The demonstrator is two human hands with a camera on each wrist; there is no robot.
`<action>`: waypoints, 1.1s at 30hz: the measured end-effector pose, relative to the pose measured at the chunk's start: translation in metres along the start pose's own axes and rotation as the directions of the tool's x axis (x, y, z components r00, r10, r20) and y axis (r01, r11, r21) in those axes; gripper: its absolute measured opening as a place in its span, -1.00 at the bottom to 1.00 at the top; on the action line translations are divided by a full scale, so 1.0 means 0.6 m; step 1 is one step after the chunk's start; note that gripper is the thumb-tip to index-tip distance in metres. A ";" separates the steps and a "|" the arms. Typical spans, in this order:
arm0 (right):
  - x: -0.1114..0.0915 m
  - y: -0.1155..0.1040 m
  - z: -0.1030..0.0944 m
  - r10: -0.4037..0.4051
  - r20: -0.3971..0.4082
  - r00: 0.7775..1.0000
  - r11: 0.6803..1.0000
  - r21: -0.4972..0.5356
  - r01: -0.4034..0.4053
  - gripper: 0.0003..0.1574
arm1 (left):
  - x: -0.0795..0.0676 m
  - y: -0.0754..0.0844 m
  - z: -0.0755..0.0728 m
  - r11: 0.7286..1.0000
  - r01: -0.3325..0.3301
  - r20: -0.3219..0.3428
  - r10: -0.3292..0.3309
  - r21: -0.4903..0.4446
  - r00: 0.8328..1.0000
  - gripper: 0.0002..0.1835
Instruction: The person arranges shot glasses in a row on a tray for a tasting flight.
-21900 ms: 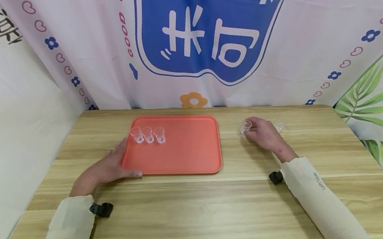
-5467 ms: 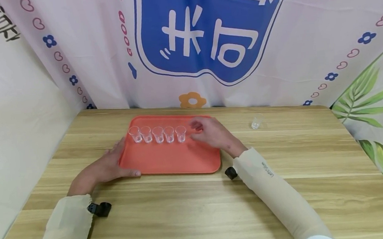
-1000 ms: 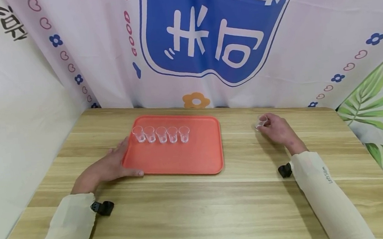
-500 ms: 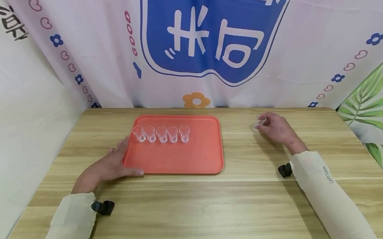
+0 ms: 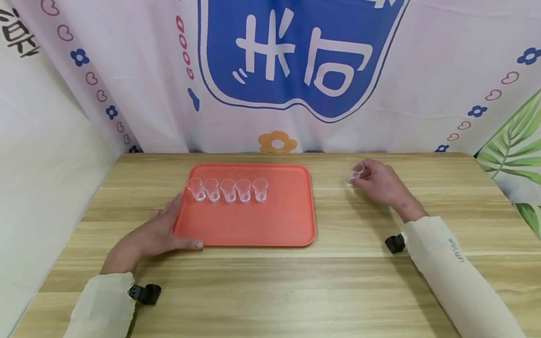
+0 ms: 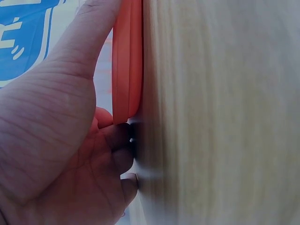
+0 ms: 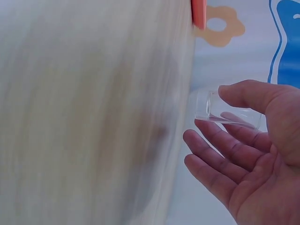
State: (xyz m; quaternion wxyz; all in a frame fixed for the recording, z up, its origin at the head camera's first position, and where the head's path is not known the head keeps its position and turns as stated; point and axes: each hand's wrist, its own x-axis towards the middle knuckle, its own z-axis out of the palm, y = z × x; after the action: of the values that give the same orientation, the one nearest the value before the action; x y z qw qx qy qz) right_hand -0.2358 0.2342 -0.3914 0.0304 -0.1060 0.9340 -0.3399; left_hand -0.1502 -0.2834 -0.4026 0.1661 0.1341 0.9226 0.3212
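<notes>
In the head view my right hand (image 5: 381, 182) pinches a small clear shot glass (image 5: 357, 170) between thumb and fingers, right of the tray. The right wrist view has the thumb on one side of this glass (image 7: 229, 110) and fingertips on the other; its base looks just off the table. A red tray (image 5: 246, 222) lies on the table, bearing a row of several upright shot glasses (image 5: 229, 191) towards its back left. My left hand (image 5: 157, 235) grips the tray's front left corner, thumb along the front edge, fingers at the left side, partly hidden under the rim.
The wooden table (image 5: 282, 302) reaches back to a printed curtain (image 5: 157, 93) with a blue emblem. A white wall (image 5: 21, 185) stands at the left. A small black camera is worn on each wrist.
Several seconds ago the last glass stood alone on the table; the right hand then took hold of it. Over the last half second it has moved left with the glass. The left hand stays put.
</notes>
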 end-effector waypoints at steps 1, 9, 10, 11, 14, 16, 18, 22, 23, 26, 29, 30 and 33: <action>0.000 -0.003 0.003 -0.006 -0.001 1.000 1.000 0.001 0.006 -0.61 | 0.001 0.000 0.000 1.000 0.003 0.002 -0.003 0.000 1.000 0.45; 0.007 -0.042 0.030 -0.056 0.000 0.998 0.998 0.008 0.056 -0.69 | 0.002 -0.002 -0.002 1.000 0.021 0.007 -0.020 -0.004 1.000 0.46; 0.008 -0.048 0.033 -0.062 0.000 0.998 0.998 0.007 0.062 -0.70 | 0.002 -0.002 -0.002 1.000 0.017 0.005 -0.017 -0.002 1.000 0.46; 0.009 -0.053 0.037 -0.069 0.002 0.998 0.998 0.005 0.069 -0.70 | 0.002 -0.002 -0.002 1.000 0.013 0.003 -0.013 -0.001 1.000 0.46; 0.010 -0.066 0.045 -0.089 0.006 0.996 0.996 0.003 0.089 -0.69 | 0.002 -0.002 0.000 1.000 0.003 0.000 -0.003 -0.003 1.000 0.46; 0.012 -0.075 0.050 -0.095 0.009 0.995 0.995 0.004 0.095 -0.70 | 0.002 -0.001 0.000 1.000 0.002 0.000 -0.002 -0.007 1.000 0.46; 0.013 -0.085 0.055 -0.096 0.020 0.995 0.995 0.011 0.096 -0.69 | 0.003 -0.002 0.000 1.000 0.004 0.002 -0.004 -0.008 1.000 0.46; 0.018 -0.105 0.064 -0.111 0.039 0.993 0.994 0.011 0.111 -0.68 | 0.002 -0.003 0.001 1.000 0.004 -0.001 -0.004 -0.004 1.000 0.46; 0.019 -0.109 0.067 -0.120 0.042 0.992 0.993 0.012 0.120 -0.68 | 0.002 -0.004 0.001 1.000 0.002 -0.002 -0.002 -0.002 1.000 0.46; 0.023 -0.119 0.075 -0.137 0.051 0.989 0.990 0.022 0.136 -0.71 | 0.002 -0.005 0.002 1.000 -0.007 -0.006 0.007 -0.002 1.000 0.46; 0.026 -0.126 0.084 -0.148 0.062 0.987 0.988 0.040 0.146 -0.75 | 0.003 -0.005 0.002 1.000 -0.010 -0.006 0.010 -0.008 1.000 0.46; 0.027 -0.128 0.086 -0.149 0.064 0.987 0.988 0.046 0.147 -0.76 | 0.003 -0.005 0.003 1.000 -0.012 -0.006 0.011 -0.008 1.000 0.45; 0.031 -0.138 0.095 -0.154 0.074 0.985 0.987 0.048 0.151 -0.76 | 0.003 -0.005 0.002 1.000 -0.014 -0.006 0.014 -0.007 1.000 0.45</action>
State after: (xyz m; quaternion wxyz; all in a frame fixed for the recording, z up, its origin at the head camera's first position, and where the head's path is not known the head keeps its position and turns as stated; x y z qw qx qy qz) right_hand -0.2320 0.1327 -0.3818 0.0428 -0.1896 0.9138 -0.3565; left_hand -0.1516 -0.2841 -0.4058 0.1616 0.1387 0.9210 0.3262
